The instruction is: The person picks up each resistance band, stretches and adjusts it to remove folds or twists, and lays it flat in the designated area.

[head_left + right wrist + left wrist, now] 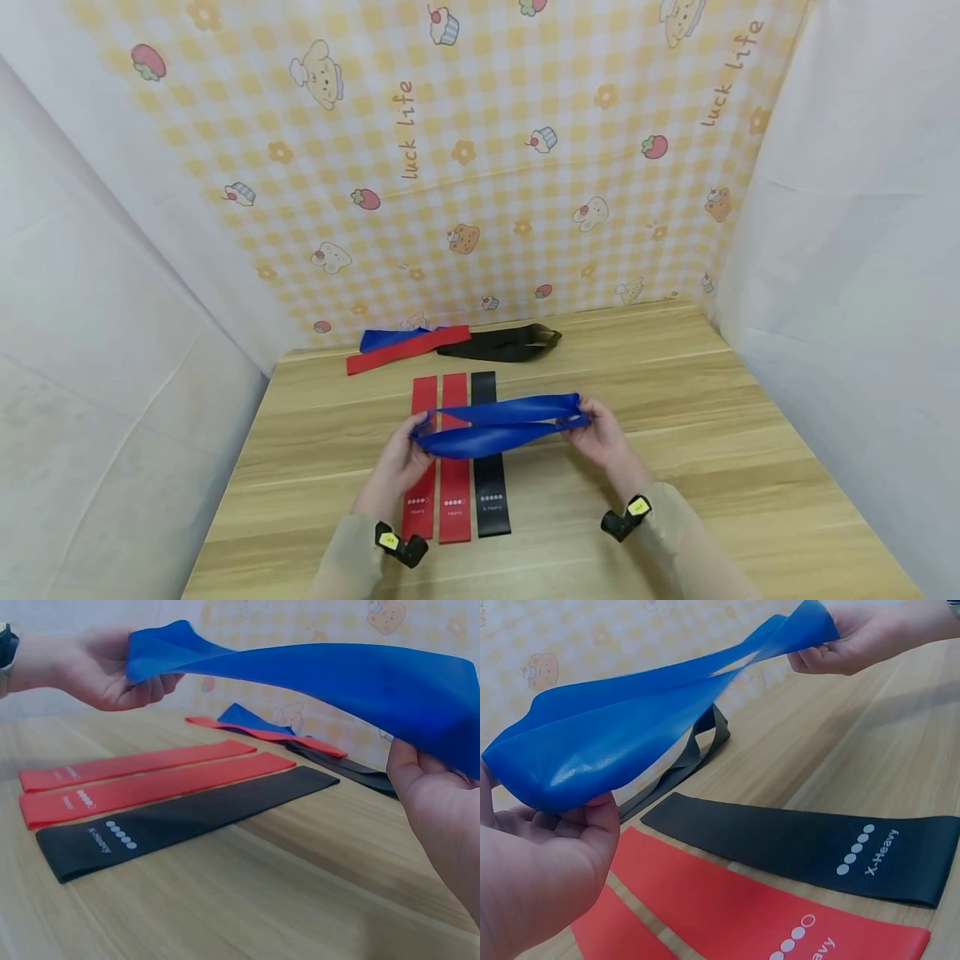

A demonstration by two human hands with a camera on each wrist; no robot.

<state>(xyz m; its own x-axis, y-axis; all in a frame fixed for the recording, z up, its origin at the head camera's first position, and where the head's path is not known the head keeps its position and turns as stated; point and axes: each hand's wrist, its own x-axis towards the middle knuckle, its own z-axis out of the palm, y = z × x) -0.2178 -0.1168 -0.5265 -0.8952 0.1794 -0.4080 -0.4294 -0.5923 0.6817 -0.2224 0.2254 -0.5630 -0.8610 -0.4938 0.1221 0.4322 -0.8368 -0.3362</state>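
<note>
Across the far side, a yellow-and-white checked cloth point(495, 108) printed with strawberries, cupcakes, flowers, cartoon animals and "luck life". On the left, a creased white sheet point(97, 333); on the right, a second white sheet point(847, 208). Between them, a wood-grain table point(675, 375), pale brown and streaked, under soft light.
</note>
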